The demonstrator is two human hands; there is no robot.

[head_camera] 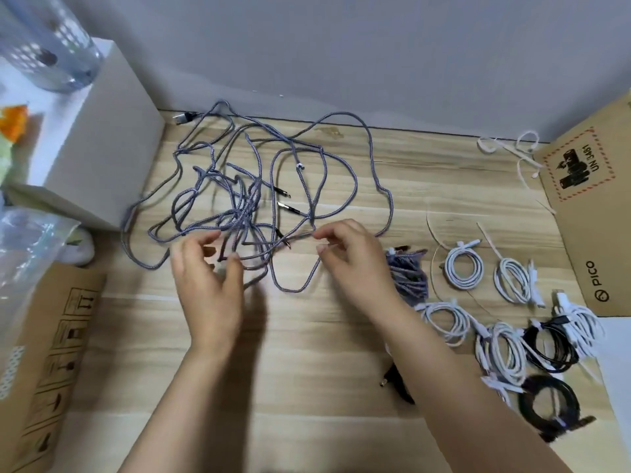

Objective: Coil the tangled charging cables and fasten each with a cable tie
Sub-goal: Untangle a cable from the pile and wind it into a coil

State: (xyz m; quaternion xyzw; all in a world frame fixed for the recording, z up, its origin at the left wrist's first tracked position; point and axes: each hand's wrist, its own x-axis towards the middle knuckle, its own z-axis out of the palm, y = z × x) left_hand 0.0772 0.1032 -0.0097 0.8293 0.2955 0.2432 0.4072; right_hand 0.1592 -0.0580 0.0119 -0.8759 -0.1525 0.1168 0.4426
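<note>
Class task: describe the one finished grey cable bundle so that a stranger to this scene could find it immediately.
Start at the cardboard PICO box on the right. Finished coils lie left of it. The grey braided bundle lies nearest the right hand; unlike its white and black neighbours, it matches the grey tangle.

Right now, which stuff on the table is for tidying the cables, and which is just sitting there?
For the job:
- tangled grey cables
- left hand and right hand, working at the tangle
- spare cable ties
- coiled white cables, already tied
- coiled black cables

Just lying about:
- PICO cardboard box
- white box
- plastic bag
</note>
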